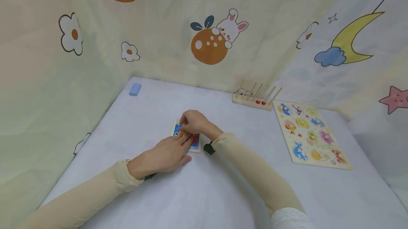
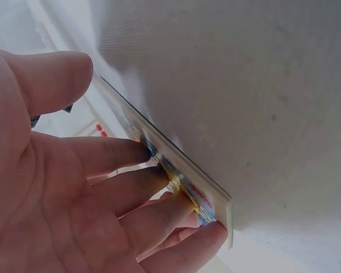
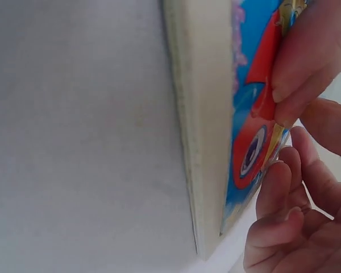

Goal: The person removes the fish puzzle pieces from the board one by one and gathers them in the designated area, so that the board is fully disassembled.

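Observation:
A small wooden puzzle board (image 1: pixel 198 149) with bright blue, red and yellow pieces lies on the table, partly covered by both hands. My left hand (image 1: pixel 167 154) reaches in from the left, its nearly straight fingers resting on the board, as the left wrist view shows too. Bent over the far part of the board, my right hand (image 1: pixel 195 122) has thumb and fingertip close together, pinching at a puzzle piece mostly hidden under them. Beside those tips, the right wrist view shows a red piece (image 3: pixel 244 165) with a large eye, set in the blue picture.
A larger peg puzzle (image 1: pixel 301 144) with several animal pieces lies at the right. Behind it stands a wooden rack (image 1: pixel 248 100) with upright rods and two red beads. A light blue block (image 1: pixel 135 89) sits at the far left. Printed cloth (image 1: pixel 165 20) hangs around the table.

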The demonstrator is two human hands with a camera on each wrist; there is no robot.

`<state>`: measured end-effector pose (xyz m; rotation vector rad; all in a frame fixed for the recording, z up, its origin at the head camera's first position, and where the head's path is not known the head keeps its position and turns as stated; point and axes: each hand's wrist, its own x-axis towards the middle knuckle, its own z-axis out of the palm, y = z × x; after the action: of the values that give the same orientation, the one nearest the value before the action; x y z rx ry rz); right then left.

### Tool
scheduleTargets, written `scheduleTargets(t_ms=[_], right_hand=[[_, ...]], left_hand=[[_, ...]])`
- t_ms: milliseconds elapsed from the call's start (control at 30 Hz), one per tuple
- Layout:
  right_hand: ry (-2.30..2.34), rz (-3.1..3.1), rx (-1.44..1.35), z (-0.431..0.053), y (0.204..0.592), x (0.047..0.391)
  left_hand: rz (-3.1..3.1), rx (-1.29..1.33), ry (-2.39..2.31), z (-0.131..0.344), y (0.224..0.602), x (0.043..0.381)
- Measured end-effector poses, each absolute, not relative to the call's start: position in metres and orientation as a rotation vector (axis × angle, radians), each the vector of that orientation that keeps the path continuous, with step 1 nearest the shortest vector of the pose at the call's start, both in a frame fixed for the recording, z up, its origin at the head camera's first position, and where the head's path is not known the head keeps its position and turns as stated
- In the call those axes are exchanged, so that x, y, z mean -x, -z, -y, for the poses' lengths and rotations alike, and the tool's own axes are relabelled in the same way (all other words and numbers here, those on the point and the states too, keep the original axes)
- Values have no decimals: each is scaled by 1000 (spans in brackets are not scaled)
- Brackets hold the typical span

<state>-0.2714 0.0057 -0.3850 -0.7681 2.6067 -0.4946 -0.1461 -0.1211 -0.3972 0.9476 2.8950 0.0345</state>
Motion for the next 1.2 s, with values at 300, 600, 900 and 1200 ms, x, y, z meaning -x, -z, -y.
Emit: scheduleTargets(t_ms=[300,600,900,1200], right_hand=[[489,-2618,737,-4,387,271],[569,-2621,744,-4,385,270],[617,-2617,770,-4,386,270],[596,-2619,782,-4,384,269]], left_hand=[[-2901,-966,-36,121,398,146],[-2897,-950,-44,121,399,147],[-2897,-947,-49,120,398,147],[-2912,-962,-10,119,397,146]])
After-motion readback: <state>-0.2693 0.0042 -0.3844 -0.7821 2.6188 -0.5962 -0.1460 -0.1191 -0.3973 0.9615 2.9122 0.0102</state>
